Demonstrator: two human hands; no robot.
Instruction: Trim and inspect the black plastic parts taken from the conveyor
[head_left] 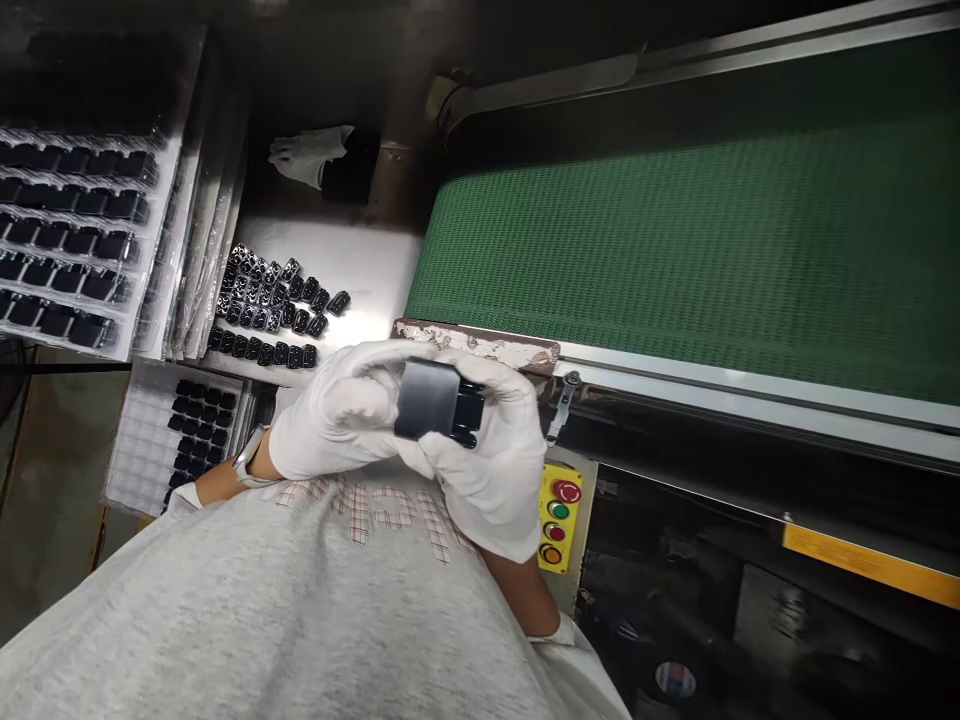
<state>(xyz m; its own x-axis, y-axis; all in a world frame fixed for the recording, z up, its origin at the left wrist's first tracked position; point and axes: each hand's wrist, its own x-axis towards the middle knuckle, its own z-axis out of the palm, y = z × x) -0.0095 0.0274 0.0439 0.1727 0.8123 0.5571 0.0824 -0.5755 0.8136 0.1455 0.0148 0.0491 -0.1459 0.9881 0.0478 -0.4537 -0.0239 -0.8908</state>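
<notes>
Both my hands wear white gloves and meet close to my chest, above my grey shirt. My left hand (337,420) and my right hand (495,470) are both closed around a small dark grey and black plastic block (435,402), which looks like a charger or adapter body. The left fingers wrap its left side, the right fingers grip its black right end. A watch shows on my left wrist.
A green conveyor belt (675,250) runs to the right. Several small black parts (274,305) lie in rows on a metal table (375,265). Clear trays of black parts (67,230) stack at left, another tray (187,425) below. A yellow button box (559,515) sits beside my right hand. A white glove (311,155) lies at back.
</notes>
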